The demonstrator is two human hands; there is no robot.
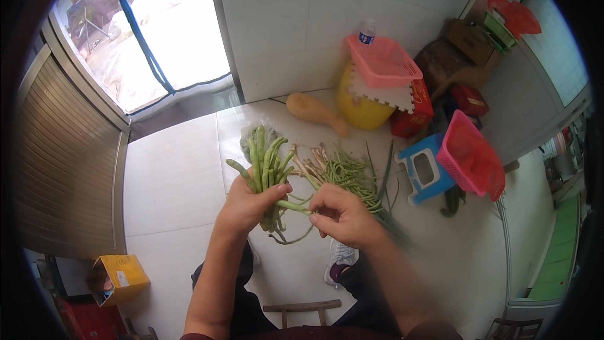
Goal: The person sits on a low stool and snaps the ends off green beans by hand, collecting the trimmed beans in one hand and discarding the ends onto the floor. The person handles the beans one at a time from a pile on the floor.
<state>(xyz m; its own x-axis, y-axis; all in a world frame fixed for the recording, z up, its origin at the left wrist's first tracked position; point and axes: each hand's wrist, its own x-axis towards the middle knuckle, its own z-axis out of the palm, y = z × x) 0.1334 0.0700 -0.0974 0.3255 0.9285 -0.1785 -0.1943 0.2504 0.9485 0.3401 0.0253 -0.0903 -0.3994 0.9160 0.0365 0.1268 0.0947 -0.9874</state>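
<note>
My left hand (250, 203) is closed around a bunch of green bean pods (266, 160), which stick out above and below the fist. One pod (293, 206) points sideways from the bunch toward my right hand (342, 215). Thumb and forefinger of that hand pinch the pod's tip. On the floor beyond my hands lies a heap of long green beans (347, 174). Pale brown roots or stalks (311, 163) lie at its left side, and long green onion leaves (388, 174) at its right. A clear plastic bag (246, 144) of greens is partly hidden behind the bunch.
A tan butternut-type squash (314, 109) lies by the wall near a yellow bucket (361, 108) topped by a pink basket (384, 63). To the right are a blue plastic stool (424, 167), another pink basket (465, 160) and a dark green cucumber-like vegetable (453, 200). A yellow carton (125, 278) stands lower left.
</note>
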